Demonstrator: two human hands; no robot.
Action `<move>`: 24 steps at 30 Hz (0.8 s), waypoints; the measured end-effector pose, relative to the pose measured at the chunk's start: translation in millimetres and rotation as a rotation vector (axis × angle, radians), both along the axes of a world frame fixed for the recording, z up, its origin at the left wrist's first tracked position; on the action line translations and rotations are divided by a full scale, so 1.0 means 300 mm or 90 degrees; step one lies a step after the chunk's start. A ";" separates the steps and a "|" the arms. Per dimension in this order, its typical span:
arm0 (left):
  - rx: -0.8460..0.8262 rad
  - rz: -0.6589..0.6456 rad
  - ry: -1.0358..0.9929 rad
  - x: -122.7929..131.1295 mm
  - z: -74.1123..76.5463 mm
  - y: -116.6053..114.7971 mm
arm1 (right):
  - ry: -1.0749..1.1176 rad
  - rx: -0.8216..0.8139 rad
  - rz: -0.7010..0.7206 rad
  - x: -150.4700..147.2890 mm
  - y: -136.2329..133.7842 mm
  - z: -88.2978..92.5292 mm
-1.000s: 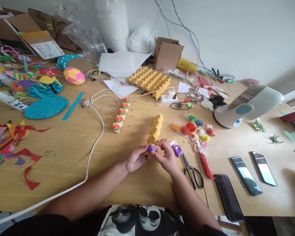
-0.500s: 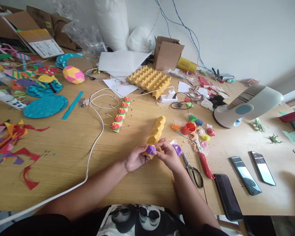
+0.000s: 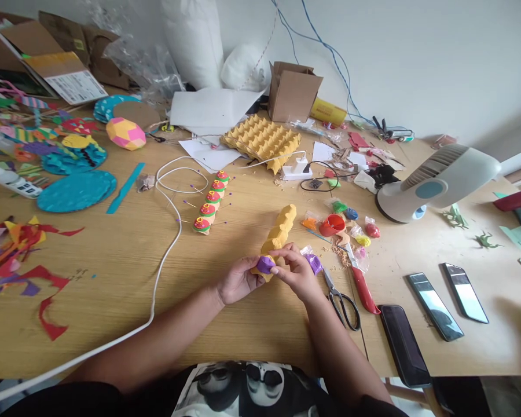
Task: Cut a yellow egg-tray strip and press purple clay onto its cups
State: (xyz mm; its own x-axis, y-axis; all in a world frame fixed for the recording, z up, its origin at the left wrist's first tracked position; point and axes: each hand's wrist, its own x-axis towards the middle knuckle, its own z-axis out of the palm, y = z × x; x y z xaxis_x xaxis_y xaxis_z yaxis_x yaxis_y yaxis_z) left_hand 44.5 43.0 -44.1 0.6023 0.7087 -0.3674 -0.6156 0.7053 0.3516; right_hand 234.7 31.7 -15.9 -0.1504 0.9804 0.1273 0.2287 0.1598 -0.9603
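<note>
A yellow egg-carton strip (image 3: 282, 225) points away from me, its near end between my hands. Purple modelling clay (image 3: 266, 264) covers the bump at that end. My left hand (image 3: 238, 282) is closed around the strip's near end from the left, thumb at the edge of the clay. From the right, the thumb and fingers of my right hand (image 3: 296, 271) pinch and press the clay. Just beyond that hand lies a bag of purple clay (image 3: 314, 264). To the left, a decorated carton strip (image 3: 211, 204) with red and green caps has pins stuck in its sides.
Scissors (image 3: 344, 304), a red-handled knife (image 3: 364, 289) and several phones (image 3: 403, 344) lie right of my arm. Clay bags surround a red cup (image 3: 332, 225). A white fan (image 3: 434, 182) stands farther right. A white cable (image 3: 156, 289) crosses the left side. An egg tray (image 3: 263, 142) lies behind.
The view has shifted slightly. Both hands stay at the near end of the strip, with only a small movement of the fingers on the purple clay.
</note>
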 end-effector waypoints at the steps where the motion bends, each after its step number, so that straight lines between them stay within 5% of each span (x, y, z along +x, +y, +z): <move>1: 0.008 -0.002 -0.002 0.001 -0.001 -0.001 | 0.007 -0.001 -0.011 -0.004 -0.002 0.004; 24: 0.051 -0.029 -0.050 -0.004 0.034 0.000 | 0.048 -0.001 -0.076 -0.031 -0.023 -0.008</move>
State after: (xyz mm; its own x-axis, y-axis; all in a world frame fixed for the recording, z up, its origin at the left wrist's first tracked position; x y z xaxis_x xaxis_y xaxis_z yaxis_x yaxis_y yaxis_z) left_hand 43.2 43.1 -34.1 0.6588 0.7055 -0.2613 -0.6119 0.7046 0.3594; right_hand 225.4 24.9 -18.4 -0.0226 0.9909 0.1326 0.1727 0.1345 -0.9758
